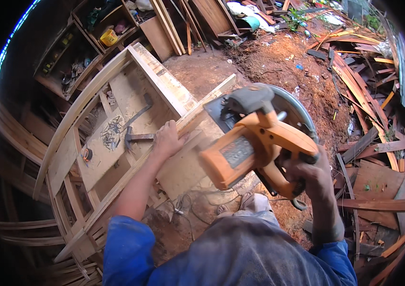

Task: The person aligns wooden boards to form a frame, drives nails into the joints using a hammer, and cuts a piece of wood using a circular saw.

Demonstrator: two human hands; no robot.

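My right hand is wrapped round the rear handle of an orange circular saw, which is tilted and slightly blurred. The saw's base plate lies against the far end of a long wooden board. My left hand is closed over this board, left of the saw. Beside that hand, a hammer rests on the wooden framework. A pile of nails and a small orange-and-black round object lie on its panel, with a dark metal bar close by.
Shelves holding a yellow container stand at the far left. Planks lean at the back. Sawdust covers the ground, and scrap wood is heaped on the right. A cable trails near my feet.
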